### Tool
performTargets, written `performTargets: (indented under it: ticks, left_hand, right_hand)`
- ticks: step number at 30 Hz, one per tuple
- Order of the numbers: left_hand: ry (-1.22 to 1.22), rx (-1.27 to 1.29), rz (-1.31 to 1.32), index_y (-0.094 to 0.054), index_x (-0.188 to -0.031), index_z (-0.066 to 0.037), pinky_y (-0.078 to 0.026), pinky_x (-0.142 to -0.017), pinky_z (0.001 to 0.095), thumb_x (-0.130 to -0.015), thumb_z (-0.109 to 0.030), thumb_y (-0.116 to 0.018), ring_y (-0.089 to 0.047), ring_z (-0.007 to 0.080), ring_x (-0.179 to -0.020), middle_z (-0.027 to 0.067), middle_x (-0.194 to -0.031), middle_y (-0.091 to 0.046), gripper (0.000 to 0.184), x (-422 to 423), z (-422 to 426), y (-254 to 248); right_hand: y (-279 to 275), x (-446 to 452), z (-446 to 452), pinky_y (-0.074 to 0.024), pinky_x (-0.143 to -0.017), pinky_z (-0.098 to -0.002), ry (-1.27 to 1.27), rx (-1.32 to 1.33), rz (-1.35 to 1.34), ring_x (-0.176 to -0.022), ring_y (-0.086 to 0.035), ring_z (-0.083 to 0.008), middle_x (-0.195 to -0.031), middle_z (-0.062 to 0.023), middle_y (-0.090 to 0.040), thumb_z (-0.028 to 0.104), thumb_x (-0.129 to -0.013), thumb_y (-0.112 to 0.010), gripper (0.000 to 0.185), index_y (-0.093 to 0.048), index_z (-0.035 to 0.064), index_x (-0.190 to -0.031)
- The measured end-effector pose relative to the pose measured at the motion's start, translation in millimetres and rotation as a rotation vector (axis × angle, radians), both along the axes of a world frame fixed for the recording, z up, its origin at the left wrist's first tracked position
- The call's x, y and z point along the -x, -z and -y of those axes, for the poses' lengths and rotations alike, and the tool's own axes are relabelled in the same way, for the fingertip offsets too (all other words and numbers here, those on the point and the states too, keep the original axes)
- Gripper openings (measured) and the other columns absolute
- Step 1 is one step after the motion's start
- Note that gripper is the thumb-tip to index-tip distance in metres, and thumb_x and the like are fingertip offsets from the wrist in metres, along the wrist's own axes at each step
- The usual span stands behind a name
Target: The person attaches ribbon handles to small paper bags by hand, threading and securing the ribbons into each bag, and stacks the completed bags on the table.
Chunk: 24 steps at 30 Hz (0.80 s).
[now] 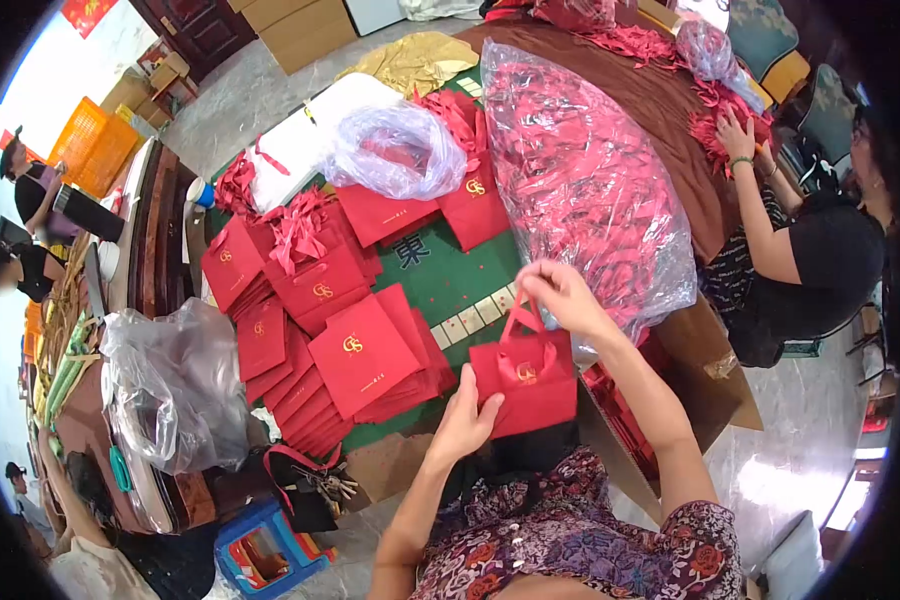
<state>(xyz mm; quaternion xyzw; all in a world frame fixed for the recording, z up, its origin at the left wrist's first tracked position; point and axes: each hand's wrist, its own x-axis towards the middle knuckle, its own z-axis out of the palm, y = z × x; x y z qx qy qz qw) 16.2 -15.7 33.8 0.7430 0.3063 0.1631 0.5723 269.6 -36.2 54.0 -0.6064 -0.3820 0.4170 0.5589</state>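
A small red gift bag (545,395) with a gold logo is in front of my body, at the table's near edge. My left hand (467,412) holds it by its left side, thumb on the front. Above it, my right hand (560,298) pinches a red ribbon (522,318) that rises from the top of the bag. To the left, stacks of flat red bags (365,350) with the same logo lie on the green table (457,278). Red ribbons (298,232) lie bunched on one stack.
A big clear plastic sack of red items (590,180) covers the table's right part. An open cardboard box (705,350) stands at my right. Crumpled plastic (175,385) lies at left. A co-worker (810,240) handles red ribbons at the far right.
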Motion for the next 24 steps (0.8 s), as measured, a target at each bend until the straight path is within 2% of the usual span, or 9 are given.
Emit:
performTargets:
  ticks: [1,6,8,9,13,15,18,21,24]
  left_hand:
    - [0.066,-0.082,0.061,-0.033,-0.135,0.007,-0.050,-0.092,0.0420,-0.094,-0.008,-0.061,-0.062,0.0417,-0.113,0.0274,-0.119,-0.063,0.052,2.4,1.0,-3.3]
    - [0.065,-0.043,0.050,-0.030,-0.139,0.008,-0.050,-0.090,0.0419,-0.095,-0.007,-0.060,-0.063,0.0412,-0.112,0.0280,-0.119,-0.063,0.056,10.8,-11.5,-25.3]
    - [0.036,0.182,-0.159,-0.029,-0.145,0.006,-0.039,-0.108,0.0337,-0.094,0.001,-0.060,-0.049,0.0218,-0.129,0.0183,-0.136,-0.052,0.060,12.0,-17.8,-37.3]
    - [0.043,0.222,0.082,-0.028,-0.146,0.006,-0.036,-0.111,0.0330,-0.093,0.004,-0.059,-0.045,0.0214,-0.132,0.0158,-0.140,-0.048,0.061,15.1,-17.8,-6.6]
    - [-0.035,0.214,0.125,-0.028,-0.146,0.006,-0.033,-0.114,0.0331,-0.092,0.007,-0.058,-0.043,0.0206,-0.134,0.0140,-0.143,-0.045,0.062,5.6,-27.8,-12.2]
    - [-0.197,0.175,0.405,-0.030,-0.144,0.008,-0.039,-0.106,0.0321,-0.093,0.001,-0.059,-0.051,0.0209,-0.125,0.0179,-0.136,-0.052,0.059,-11.9,-44.9,-24.3]
    - [-0.285,-0.031,0.482,-0.036,-0.138,0.006,-0.041,-0.105,0.0333,-0.094,0.004,-0.057,-0.052,0.0216,-0.122,0.0166,-0.133,-0.053,0.048,-33.8,-93.9,-39.1]
    - [-0.387,-0.084,0.520,-0.038,-0.133,0.007,-0.045,-0.101,0.0357,-0.093,-0.001,-0.060,-0.058,0.0254,-0.118,0.0207,-0.127,-0.058,0.046,-51.3,-124.8,-43.4]
    - [-0.468,-0.237,0.284,-0.038,-0.130,0.009,-0.049,-0.096,0.0394,-0.092,-0.006,-0.064,-0.062,0.0316,-0.113,0.0263,-0.122,-0.061,0.049,-56.4,-151.7,22.7]
  right_hand:
    - [-4.1,-2.6,-11.2,-0.0463,-0.073,-0.0233,0.092,-0.085,0.108,-0.080,-0.055,-0.0041,-0.087,0.0027,-0.063,0.013,-0.098,-0.059,0.013,-0.066,0.0011,-0.099]
    - [-4.8,-11.1,-44.1,-0.0482,-0.073,-0.0255,0.052,-0.020,0.252,-0.079,-0.057,-0.0062,-0.086,0.0005,-0.066,0.013,-0.096,-0.063,0.014,-0.068,0.0004,-0.099]
    - [-6.8,-7.8,-50.0,-0.0479,-0.073,-0.0251,0.046,-0.020,0.258,-0.080,-0.057,-0.0061,-0.087,0.0013,-0.066,0.014,-0.096,-0.063,0.014,-0.068,0.0009,-0.100]
    - [-5.2,-7.8,-53.1,-0.0482,-0.074,-0.0254,0.034,-0.012,0.296,-0.081,-0.058,-0.0061,-0.087,0.0003,-0.066,0.013,-0.096,-0.063,0.015,-0.068,0.0008,-0.102]
    - [7.8,-11.7,-62.1,-0.0492,-0.076,-0.0261,0.147,-0.174,0.328,-0.084,-0.060,-0.0073,-0.092,-0.0024,-0.069,0.014,-0.097,-0.061,0.024,-0.067,0.0001,-0.115]
    - [7.1,-13.7,-61.5,-0.0493,-0.079,-0.0253,0.261,-0.206,0.242,-0.090,-0.060,-0.0092,-0.104,-0.0039,-0.067,0.012,-0.099,-0.058,0.030,-0.061,0.0008,-0.127]
    - [-5.9,-6.9,-54.2,-0.0483,-0.079,-0.0239,0.344,-0.276,0.229,-0.092,-0.058,-0.0081,-0.108,-0.0034,-0.065,0.007,-0.100,-0.057,0.028,-0.060,0.0017,-0.127]
    - [2.1,5.0,-47.5,-0.0499,-0.081,-0.0261,0.332,-0.316,0.462,-0.089,-0.059,-0.0117,-0.105,-0.0040,-0.066,0.009,-0.099,-0.059,0.028,-0.060,0.0029,-0.126]
    - [15.9,21.7,-44.2,-0.0523,-0.081,-0.0299,0.196,-0.198,0.644,-0.099,-0.059,-0.0200,-0.118,-0.0123,-0.058,0.013,-0.097,-0.062,0.038,-0.055,0.0064,-0.134]
